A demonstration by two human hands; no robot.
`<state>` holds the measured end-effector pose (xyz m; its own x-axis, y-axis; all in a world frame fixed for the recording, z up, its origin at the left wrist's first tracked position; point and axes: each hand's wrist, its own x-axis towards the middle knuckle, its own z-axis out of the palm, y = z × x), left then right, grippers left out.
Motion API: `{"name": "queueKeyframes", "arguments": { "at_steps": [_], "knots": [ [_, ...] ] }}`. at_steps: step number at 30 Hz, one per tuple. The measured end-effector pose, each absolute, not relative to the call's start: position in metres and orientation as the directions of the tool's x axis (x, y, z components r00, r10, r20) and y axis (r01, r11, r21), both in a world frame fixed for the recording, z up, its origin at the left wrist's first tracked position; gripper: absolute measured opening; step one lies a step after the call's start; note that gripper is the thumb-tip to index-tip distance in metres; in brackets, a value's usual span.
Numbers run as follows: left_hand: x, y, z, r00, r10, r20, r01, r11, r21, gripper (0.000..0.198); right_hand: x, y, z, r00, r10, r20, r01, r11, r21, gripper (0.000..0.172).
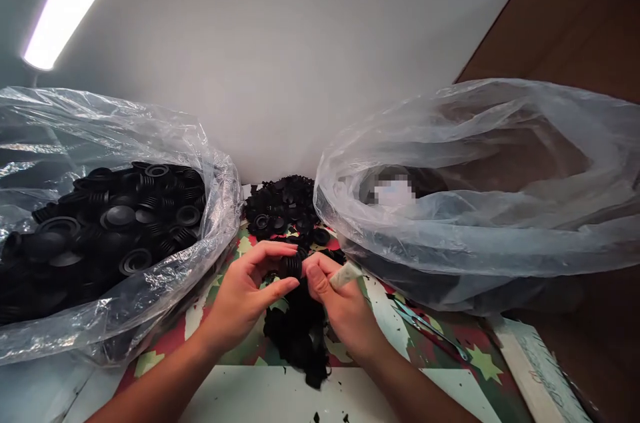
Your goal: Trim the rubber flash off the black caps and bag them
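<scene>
My left hand (237, 293) is curled around a black ribbed rubber bellows (291, 266), its fingers over the top and its thumb below. Close against the right side of that piece is my right hand (345, 310), closed on a tool with a pale wrapped handle (346, 274). The tool's working end is hidden behind the fingers. Beneath both hands lies a heap of black rubber scraps (297, 326), spread on a cloth with red, green and yellow star patterns (483, 363).
A clear plastic bag (220, 210) full of black ribbed pieces stands at left. Another open clear bag (500, 250) is at right. More black bits (285, 200) are piled against the wall. Scissors (433, 326) lie right of my right hand, near a pale board (535, 370).
</scene>
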<state>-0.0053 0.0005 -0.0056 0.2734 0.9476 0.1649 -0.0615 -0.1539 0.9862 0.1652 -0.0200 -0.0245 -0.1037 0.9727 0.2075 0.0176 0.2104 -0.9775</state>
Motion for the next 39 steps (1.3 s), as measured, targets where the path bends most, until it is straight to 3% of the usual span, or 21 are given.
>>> {"name": "queueKeyframes", "arguments": {
  "at_steps": [5,13,19,23,28,36,39],
  "knots": [
    [-0.003,-0.002,-0.004,0.252,0.953,0.169,0.027,-0.182,0.983,0.026,0.165,-0.022,-0.022,-0.086,0.982,0.166,-0.039,0.163,-0.986,0.042],
    [-0.003,0.001,-0.01,0.236,0.967,0.098,-0.236,-0.041,0.971,0.026,0.167,-0.026,-0.019,-0.039,0.979,0.2,-0.043,0.198,-0.979,0.039],
    [-0.003,0.001,-0.01,0.245,0.966,0.078,-0.264,-0.011,0.964,0.026,0.169,-0.027,-0.02,-0.055,0.981,0.184,-0.066,0.18,-0.981,0.04],
    [-0.005,0.0,-0.007,0.304,0.935,0.183,-0.092,-0.162,0.982,0.024,0.167,-0.026,-0.022,-0.052,0.977,0.207,-0.036,0.205,-0.978,0.039],
    [-0.009,0.0,-0.002,0.313,0.893,0.323,0.179,-0.39,0.903,0.027,0.166,-0.024,-0.021,-0.045,0.973,0.226,-0.015,0.225,-0.974,0.036],
    [-0.012,-0.001,0.003,0.255,0.818,0.516,0.19,-0.566,0.803,0.007,0.166,-0.026,-0.021,-0.082,0.981,0.174,-0.059,0.169,-0.984,0.042],
    [-0.015,0.001,0.003,0.241,0.819,0.521,0.217,-0.569,0.793,0.006,0.171,-0.024,-0.021,-0.018,0.975,0.223,-0.01,0.223,-0.975,0.046]
  ]
}}
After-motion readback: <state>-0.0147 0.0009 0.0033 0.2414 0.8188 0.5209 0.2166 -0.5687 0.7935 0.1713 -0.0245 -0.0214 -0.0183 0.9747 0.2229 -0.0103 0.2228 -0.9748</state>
